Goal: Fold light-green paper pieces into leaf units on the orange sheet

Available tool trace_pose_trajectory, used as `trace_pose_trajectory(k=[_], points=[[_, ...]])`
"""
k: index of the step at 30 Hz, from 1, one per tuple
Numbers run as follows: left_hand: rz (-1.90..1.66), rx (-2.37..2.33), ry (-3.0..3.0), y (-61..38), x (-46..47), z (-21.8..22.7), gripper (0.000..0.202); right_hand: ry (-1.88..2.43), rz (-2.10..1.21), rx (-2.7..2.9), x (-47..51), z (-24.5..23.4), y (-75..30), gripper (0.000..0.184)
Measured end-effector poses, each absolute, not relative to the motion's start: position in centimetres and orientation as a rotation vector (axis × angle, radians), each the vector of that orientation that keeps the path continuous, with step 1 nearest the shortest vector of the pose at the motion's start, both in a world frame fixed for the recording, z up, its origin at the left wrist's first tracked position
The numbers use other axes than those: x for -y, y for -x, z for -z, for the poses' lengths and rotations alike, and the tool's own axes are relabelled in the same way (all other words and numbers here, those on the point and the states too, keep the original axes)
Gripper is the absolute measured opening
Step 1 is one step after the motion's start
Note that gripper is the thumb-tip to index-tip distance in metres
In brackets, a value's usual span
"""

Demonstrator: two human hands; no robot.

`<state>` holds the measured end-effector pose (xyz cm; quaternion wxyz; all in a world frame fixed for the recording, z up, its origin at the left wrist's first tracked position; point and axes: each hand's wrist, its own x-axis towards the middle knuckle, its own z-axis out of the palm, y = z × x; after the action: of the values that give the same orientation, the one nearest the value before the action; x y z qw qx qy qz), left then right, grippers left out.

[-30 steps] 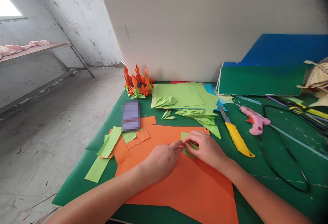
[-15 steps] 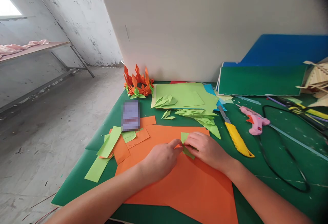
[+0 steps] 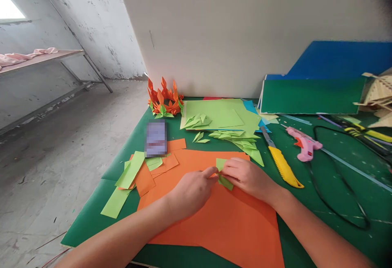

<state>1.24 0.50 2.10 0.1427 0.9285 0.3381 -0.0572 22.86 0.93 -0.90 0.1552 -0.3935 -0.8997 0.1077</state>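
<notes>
Over an orange paper sheet (image 3: 232, 227), my left hand (image 3: 194, 188) and my right hand (image 3: 245, 176) meet at a small piece of green paper (image 3: 226, 183). The fingers of both hands are closed on it, pinching near its middle, and they hide part of it. One corner of the paper shows above the fingers and another below. To the left lie several loose green strips (image 3: 131, 172) and orange strips (image 3: 145, 181). Folded green paper pieces (image 3: 235, 137) are heaped beyond my hands.
An orange and green paper crown-like model (image 3: 165, 100) stands at the back left, near a blurred purple box-like object (image 3: 156, 138). A yellow-handled knife (image 3: 284, 168) and a pink glue gun (image 3: 304, 143) with a black cord lie to the right. A white board (image 3: 214, 35) rises behind.
Both hands stay almost in place on the green paper. The right fingers have shifted very slightly, and a bit more of the paper's lower part shows.
</notes>
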Motion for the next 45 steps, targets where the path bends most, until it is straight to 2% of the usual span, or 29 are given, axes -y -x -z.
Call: trace_pose_trajectory(k=[12, 21, 37, 45], points=[[0.156, -0.977, -2.654, -1.1, -0.5, -2.0, 0.033, 1.011, -0.152, 2.654, -0.9, 0.7, -23.2, 0.033], [0.193, -0.998, -2.658, -1.1, -0.8, -1.7, 0.028, 1.054, -0.278, 2.651, -1.3, 1.1, -23.3, 0.024], [0.227, -0.994, -2.762, -1.4, -1.1, -1.0, 0.023, 1.025, -0.313, 2.657, -1.6, 0.2, -24.5, 0.020], [0.139, -0.969, -2.719, -0.9, -1.1, -0.9, 0.025, 1.042, -0.150, 2.680, -1.6, 0.0, -24.6, 0.026]])
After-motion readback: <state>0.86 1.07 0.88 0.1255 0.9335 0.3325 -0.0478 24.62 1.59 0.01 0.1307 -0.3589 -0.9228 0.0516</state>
